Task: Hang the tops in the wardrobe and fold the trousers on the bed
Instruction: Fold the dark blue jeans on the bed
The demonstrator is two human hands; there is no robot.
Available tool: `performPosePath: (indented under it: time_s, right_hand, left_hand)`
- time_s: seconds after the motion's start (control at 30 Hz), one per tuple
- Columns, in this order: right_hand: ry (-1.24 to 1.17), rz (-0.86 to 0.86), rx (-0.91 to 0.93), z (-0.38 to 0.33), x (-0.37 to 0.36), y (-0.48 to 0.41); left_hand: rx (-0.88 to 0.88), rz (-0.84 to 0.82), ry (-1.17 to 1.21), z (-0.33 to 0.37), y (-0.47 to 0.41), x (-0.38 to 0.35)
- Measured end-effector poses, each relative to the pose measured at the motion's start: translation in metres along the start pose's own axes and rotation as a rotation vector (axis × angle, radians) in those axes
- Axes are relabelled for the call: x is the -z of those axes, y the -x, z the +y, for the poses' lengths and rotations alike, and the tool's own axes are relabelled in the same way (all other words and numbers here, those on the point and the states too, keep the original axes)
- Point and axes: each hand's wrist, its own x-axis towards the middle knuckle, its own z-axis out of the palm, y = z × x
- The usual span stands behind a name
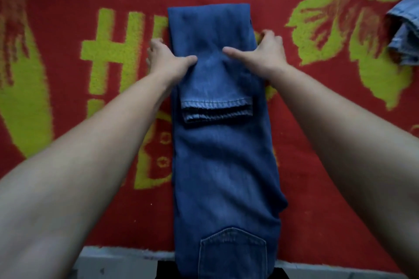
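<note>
A pair of dark blue jeans (224, 165) lies lengthwise down the middle of the bed, legs together. The leg ends are folded back toward me, their hems lying across the trousers at mid length. My left hand (166, 59) grips the left edge of the folded part, thumb on top, fingers tucked under the fabric. My right hand (265, 54) grips the right edge the same way, thumb stretched across the denim. A back pocket shows near the bed's front edge.
The bed is covered by a red blanket (317, 142) with yellow-green leaves and letters. A lighter blue denim garment (405, 36) lies crumpled at the right edge of view. The grey bed edge (118, 263) runs along the bottom.
</note>
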Motion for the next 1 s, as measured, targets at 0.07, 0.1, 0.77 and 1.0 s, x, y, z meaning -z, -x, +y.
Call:
performPosePath:
  time_s: [0.07,0.1,0.77,1.0]
  right_hand:
    - [-0.203,-0.126,-0.093,0.0,0.008,-0.007]
    - [-0.315,-0.201,-0.124,-0.001,0.011,-0.009]
    - [-0.431,-0.078,0.454,-0.066,0.149,0.008]
    - [0.12,0.188,0.775,0.04,0.086,0.094]
  left_hand:
    - [0.101,-0.154,0.145,0.003,-0.004,0.011]
    - [0.125,-0.239,0.202,0.005,-0.005,0.016]
    - [-0.382,-0.231,0.353,0.137,0.02,0.085]
    - [-0.843,-0.037,-0.315,-0.002,0.086,0.063]
